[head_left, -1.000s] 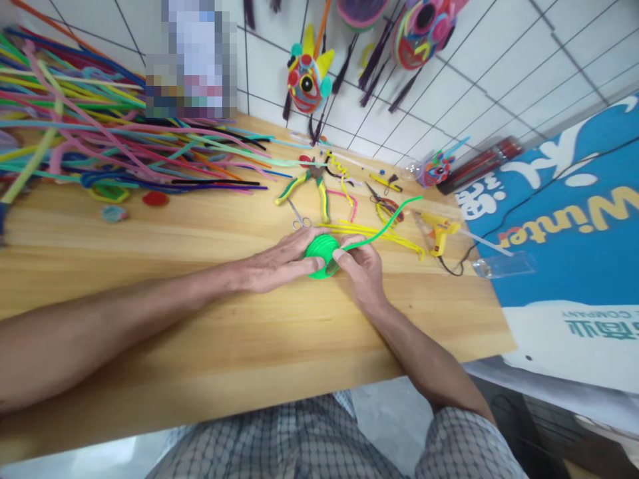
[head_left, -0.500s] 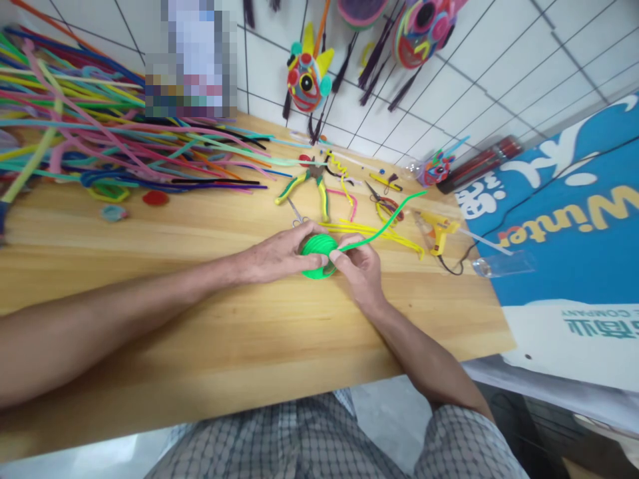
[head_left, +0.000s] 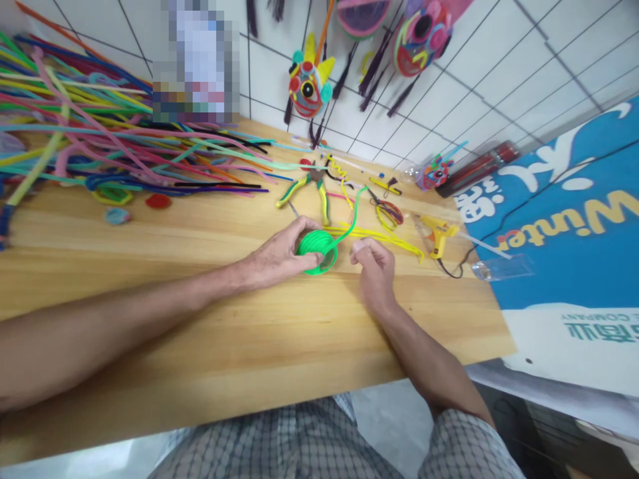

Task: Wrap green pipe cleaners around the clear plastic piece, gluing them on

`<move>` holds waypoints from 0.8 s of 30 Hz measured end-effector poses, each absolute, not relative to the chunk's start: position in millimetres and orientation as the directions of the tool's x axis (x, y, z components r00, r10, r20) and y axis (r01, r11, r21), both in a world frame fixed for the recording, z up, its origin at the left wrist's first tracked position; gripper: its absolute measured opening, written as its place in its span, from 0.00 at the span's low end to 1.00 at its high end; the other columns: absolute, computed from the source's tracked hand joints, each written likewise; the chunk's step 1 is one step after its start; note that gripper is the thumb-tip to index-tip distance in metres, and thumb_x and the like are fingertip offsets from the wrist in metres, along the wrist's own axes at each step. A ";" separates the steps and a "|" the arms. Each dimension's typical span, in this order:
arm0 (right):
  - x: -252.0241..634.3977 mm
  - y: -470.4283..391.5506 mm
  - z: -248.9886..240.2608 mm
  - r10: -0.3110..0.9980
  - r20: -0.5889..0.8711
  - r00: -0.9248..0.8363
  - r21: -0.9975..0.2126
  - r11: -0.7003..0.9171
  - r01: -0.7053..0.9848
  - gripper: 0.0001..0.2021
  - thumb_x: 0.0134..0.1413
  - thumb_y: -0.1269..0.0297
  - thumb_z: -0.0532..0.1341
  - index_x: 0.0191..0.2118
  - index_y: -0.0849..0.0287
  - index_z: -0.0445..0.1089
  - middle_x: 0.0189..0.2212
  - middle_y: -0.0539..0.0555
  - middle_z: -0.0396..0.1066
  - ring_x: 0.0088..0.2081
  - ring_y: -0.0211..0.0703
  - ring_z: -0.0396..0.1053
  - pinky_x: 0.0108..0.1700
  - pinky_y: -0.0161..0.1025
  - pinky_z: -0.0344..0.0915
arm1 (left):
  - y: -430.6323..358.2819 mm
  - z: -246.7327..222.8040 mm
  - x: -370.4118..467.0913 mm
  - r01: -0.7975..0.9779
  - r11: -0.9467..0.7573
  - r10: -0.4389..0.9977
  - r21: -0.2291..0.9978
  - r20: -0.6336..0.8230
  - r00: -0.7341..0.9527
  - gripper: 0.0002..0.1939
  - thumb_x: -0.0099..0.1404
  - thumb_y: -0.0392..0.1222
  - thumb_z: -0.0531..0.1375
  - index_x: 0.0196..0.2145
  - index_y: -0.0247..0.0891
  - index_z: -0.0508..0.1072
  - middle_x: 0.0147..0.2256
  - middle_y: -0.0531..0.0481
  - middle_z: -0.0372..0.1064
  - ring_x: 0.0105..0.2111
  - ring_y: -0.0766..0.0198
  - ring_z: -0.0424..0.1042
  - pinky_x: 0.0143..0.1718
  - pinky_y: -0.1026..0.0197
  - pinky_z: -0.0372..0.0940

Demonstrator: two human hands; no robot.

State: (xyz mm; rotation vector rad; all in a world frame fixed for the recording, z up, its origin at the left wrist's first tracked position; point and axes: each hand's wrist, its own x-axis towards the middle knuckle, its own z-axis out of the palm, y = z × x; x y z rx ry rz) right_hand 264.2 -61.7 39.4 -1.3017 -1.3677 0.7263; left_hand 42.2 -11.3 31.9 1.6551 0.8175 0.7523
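My left hand [head_left: 279,256] is closed around a bright green pipe cleaner wound into a hollow ball-like coil [head_left: 313,249]. Its thumb presses on the near side of the coil, and the other fingers are partly hidden behind it. From the coil's right side a loose green tail [head_left: 350,223] rises, bending toward the back of the table. Just right of the coil, and apart from it, my right hand [head_left: 375,267] has its fingers curled in with the thumb against them. Nothing shows between those fingers. Yellow pipe cleaners [head_left: 384,234] lie behind both hands.
Pliers [head_left: 323,196], scissors [head_left: 387,207] and a yellow glue gun [head_left: 439,233] lie beyond my hands on the wooden table [head_left: 279,346]. A heap of coloured pipe cleaners [head_left: 124,143] covers the back left. Decorated mask ornaments [head_left: 309,90] hang along the tiled wall.
My right hand has let go of the green pipe cleaner and moved right, away from the coil. The loose tail now stands more upright. My left hand keeps its grip.
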 end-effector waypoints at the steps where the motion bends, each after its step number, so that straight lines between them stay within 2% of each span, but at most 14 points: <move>1: 265.9 -62.6 41.7 0.917 0.367 0.155 -0.884 0.292 0.366 0.17 0.66 0.52 0.66 0.26 0.52 0.68 0.25 0.47 0.65 0.31 0.43 0.64 0.39 0.43 0.65 | -11.8 31.9 42.2 0.139 -0.187 0.829 0.973 0.080 0.554 0.25 0.64 0.49 0.65 0.56 0.40 0.68 0.50 0.47 0.74 0.48 0.55 0.76 0.52 0.51 0.74; 4: 268.8 -63.6 47.3 0.804 0.592 0.058 -0.690 0.468 0.553 0.05 0.64 0.56 0.67 0.37 0.48 0.76 0.40 0.53 0.77 0.46 0.52 0.74 0.56 0.54 0.70 | -13.3 32.1 41.6 0.140 -0.230 0.825 0.963 0.117 0.553 0.26 0.64 0.49 0.65 0.58 0.40 0.68 0.52 0.46 0.74 0.50 0.54 0.76 0.54 0.49 0.74; 6: 269.6 -61.7 48.0 0.785 0.618 -0.039 -0.609 0.509 0.608 0.05 0.65 0.57 0.66 0.44 0.46 0.78 0.51 0.55 0.79 0.58 0.57 0.74 0.66 0.61 0.65 | -13.8 32.0 40.7 0.135 -0.253 0.816 0.958 0.137 0.561 0.27 0.65 0.49 0.65 0.60 0.41 0.67 0.55 0.44 0.74 0.53 0.52 0.76 0.57 0.48 0.74; 8: 269.8 -58.8 45.9 0.802 0.588 -0.105 -0.599 0.519 0.610 0.06 0.66 0.58 0.65 0.47 0.44 0.78 0.54 0.54 0.80 0.61 0.58 0.73 0.70 0.64 0.63 | -13.9 31.8 39.8 0.130 -0.279 0.810 0.951 0.161 0.565 0.29 0.66 0.51 0.65 0.62 0.41 0.67 0.59 0.42 0.73 0.57 0.50 0.75 0.60 0.47 0.73; 11: 269.4 -55.7 40.3 0.815 0.563 -0.137 -0.611 0.522 0.595 0.04 0.68 0.59 0.66 0.45 0.45 0.79 0.48 0.53 0.82 0.57 0.56 0.76 0.67 0.61 0.66 | -14.0 31.9 39.2 0.133 -0.316 0.803 0.940 0.190 0.566 0.30 0.67 0.53 0.64 0.63 0.39 0.69 0.59 0.40 0.73 0.59 0.48 0.74 0.63 0.46 0.70; 15: 267.4 -57.0 36.6 0.847 0.520 -0.108 -0.669 0.483 0.565 0.02 0.67 0.60 0.68 0.40 0.47 0.78 0.40 0.52 0.82 0.47 0.52 0.78 0.57 0.54 0.71 | -14.9 33.0 40.0 0.141 -0.307 0.807 0.941 0.178 0.563 0.29 0.68 0.54 0.63 0.61 0.37 0.71 0.57 0.40 0.73 0.58 0.48 0.74 0.62 0.47 0.71; 24: 261.1 -60.3 38.4 0.930 0.366 -0.013 -0.809 0.325 0.490 0.06 0.65 0.58 0.68 0.36 0.51 0.76 0.36 0.50 0.81 0.41 0.47 0.75 0.51 0.47 0.72 | -15.8 35.3 41.2 0.133 -0.316 0.800 0.939 0.189 0.569 0.25 0.67 0.53 0.63 0.58 0.39 0.74 0.53 0.43 0.74 0.55 0.49 0.74 0.60 0.48 0.72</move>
